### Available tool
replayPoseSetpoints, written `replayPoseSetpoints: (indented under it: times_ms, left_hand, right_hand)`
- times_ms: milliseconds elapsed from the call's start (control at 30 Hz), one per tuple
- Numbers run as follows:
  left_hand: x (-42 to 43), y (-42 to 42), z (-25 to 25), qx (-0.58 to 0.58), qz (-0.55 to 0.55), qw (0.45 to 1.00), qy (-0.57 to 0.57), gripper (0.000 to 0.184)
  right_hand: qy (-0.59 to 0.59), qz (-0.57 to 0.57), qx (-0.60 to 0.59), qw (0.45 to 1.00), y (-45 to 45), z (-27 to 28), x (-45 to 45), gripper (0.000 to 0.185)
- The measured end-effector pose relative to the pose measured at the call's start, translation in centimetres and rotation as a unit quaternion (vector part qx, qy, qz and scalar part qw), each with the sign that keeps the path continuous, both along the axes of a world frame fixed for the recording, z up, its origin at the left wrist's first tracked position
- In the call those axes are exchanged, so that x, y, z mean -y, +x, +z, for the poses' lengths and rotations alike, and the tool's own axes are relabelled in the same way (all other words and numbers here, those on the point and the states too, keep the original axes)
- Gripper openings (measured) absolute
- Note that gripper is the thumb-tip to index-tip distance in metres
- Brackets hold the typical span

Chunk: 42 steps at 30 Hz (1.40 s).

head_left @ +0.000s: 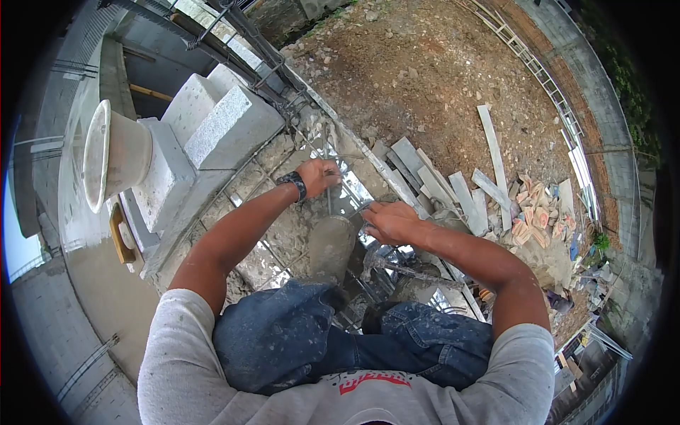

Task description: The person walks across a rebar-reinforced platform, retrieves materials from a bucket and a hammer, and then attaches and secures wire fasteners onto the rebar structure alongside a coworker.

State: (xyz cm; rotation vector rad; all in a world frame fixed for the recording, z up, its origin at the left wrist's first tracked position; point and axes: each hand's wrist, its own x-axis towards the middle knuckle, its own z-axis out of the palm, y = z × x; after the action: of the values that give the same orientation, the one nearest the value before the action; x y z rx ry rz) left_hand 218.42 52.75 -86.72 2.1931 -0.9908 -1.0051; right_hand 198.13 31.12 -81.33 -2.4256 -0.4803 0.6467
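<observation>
My left hand [320,176], with a dark watch [293,185] on the wrist, is low over a grid of steel rebar [338,153] in a wet trench. Its fingers are curled, and what lies in them is too small to tell. To the right, my right hand [391,221] is closed too, fingertips bent down by the bars; anything in its grip is hidden. Between and below the hands, a mud-coated boot [331,244] stands among the bars. A muddy bar-like tool [404,268] lies near my right knee.
Concrete blocks [221,127] and a whitish bucket [113,156] stand at the left, with a wooden-handled float [122,234] beside them. Upright rebar [234,42] rises at the top. Beyond the right edge lie planks [489,145], broken bricks [536,216] and a ladder [535,60] on lower ground.
</observation>
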Motion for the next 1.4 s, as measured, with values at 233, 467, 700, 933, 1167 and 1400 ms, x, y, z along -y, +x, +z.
replayPoseSetpoints:
  times_ms: [233, 467, 700, 933, 1167, 1400]
  left_hand:
    - [0.03, -0.06, 0.01, -0.003, 0.004, 1.0, 0.009, 0.023]
    - [0.03, -0.11, 0.1, -0.002, 0.009, 1.0, 0.004, 0.024]
    - [-0.08, -0.2, -0.08, 0.007, 0.008, 1.0, 0.002, 0.025]
    - [-0.23, -0.18, -0.48, 0.005, 0.006, 1.0, 0.003, 0.026]
    - [-0.02, -0.19, 0.28, 0.009, -0.003, 1.0, 0.011, 0.027]
    - [-0.06, -0.15, -0.08, 0.02, -0.008, 1.0, 0.011, 0.027]
  right_hand:
    - [-0.001, 0.001, 0.003, 1.0, -0.01, -0.23, 0.0, 0.032]
    - [-0.003, 0.001, -0.005, 1.0, 0.01, -0.34, -0.02, 0.032]
    - [-0.002, 0.002, 0.0, 1.0, -0.05, -0.39, -0.03, 0.031]
    - [0.0, -0.002, -0.002, 1.0, -0.06, -0.26, -0.03, 0.031]
    - [-0.003, -0.001, -0.003, 1.0, -0.06, -0.26, -0.04, 0.032]
    - [-0.006, 0.005, -0.013, 1.0, 0.07, -0.19, -0.02, 0.034]
